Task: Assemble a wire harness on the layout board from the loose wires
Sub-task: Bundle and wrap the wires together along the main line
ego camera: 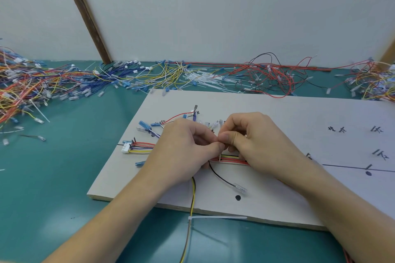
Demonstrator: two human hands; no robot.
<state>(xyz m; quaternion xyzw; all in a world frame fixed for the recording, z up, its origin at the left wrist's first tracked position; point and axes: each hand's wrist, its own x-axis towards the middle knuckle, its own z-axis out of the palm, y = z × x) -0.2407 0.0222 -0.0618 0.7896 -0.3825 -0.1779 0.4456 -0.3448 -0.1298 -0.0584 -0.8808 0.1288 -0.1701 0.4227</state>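
A white layout board [277, 113] with black marks lies on the green table. On it runs a bundle of red, yellow and purple wires [142, 147] ending in a white connector [125, 148] at the left. My left hand [181, 151] and my right hand [252, 141] meet over the bundle's middle, thumbs and fingertips pinching a white cable tie [219, 157] that stands up around the wires. A black wire with a clear terminal [239, 187] branches toward me. A yellow and brown branch [192, 203] hangs off the board's front edge, bound by another white cable tie [218, 217].
Heaps of loose coloured wires lie along the back of the table: mixed colours [25, 87] at left, blue and yellow [149, 74] in the middle, red and black [271, 77] at right. Loose white cable ties [203, 81] lie behind the board. A wall stands behind.
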